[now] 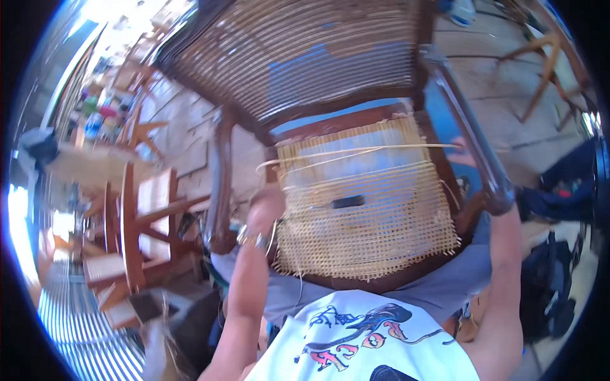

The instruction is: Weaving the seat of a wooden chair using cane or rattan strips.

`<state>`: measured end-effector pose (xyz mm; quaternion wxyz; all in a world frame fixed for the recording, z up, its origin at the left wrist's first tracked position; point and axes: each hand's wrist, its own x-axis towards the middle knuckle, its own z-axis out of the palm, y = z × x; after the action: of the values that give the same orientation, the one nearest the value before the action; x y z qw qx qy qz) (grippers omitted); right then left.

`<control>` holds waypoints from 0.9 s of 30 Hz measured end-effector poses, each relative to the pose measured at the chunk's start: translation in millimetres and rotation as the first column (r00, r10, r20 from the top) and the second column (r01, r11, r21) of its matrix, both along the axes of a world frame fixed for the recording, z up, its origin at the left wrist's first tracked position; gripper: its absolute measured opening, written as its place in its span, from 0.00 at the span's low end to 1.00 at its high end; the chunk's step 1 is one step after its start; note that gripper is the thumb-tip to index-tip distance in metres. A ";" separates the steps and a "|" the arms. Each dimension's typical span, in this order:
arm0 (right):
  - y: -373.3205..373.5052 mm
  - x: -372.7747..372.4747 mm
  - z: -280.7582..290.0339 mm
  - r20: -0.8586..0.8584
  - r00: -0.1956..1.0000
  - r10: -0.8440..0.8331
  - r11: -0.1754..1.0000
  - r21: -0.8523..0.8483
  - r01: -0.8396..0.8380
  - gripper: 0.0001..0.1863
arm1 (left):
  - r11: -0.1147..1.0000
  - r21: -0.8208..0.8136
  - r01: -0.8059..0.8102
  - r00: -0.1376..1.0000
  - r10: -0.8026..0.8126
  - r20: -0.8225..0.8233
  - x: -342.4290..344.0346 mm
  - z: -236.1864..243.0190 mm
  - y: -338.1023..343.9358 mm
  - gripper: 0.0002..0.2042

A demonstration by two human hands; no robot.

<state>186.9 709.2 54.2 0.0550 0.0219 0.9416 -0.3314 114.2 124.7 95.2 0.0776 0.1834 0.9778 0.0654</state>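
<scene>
A dark wooden armchair [485,165] with a ribbed cane back [343,57] stands before me, its seat partly woven with pale cane [381,235]. Loose pale strands [356,150] cross the upper seat. My right hand [462,154] is partly hidden behind the right armrest, fingers pinched on a strand's end at the seat's right side. My left hand [267,206], blurred, is at the seat's left edge below a curled strand, its fingers unclear. A tool with a black handle [348,201] lies on the weave.
Wooden chair frames [146,216] stand at the left, with assorted items [95,127] behind them on the upper left. Another wooden piece [537,57] stands at the upper right. Dark bags or cloth [546,286] lie at my right. Corrugated metal sheeting [76,317] shows at the lower left.
</scene>
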 end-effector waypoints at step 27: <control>-4.7 -6.4 -35.3 -0.105 0.994 -0.013 0.996 0.081 0.021 0.15 | 0.850 0.527 -0.002 0.973 0.124 -0.196 95.5 269.9 10.8 0.07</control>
<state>180.5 704.5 18.9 0.0019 0.0148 0.9559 -0.2935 209.7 135.4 365.0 -0.0877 0.1712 0.9310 0.3103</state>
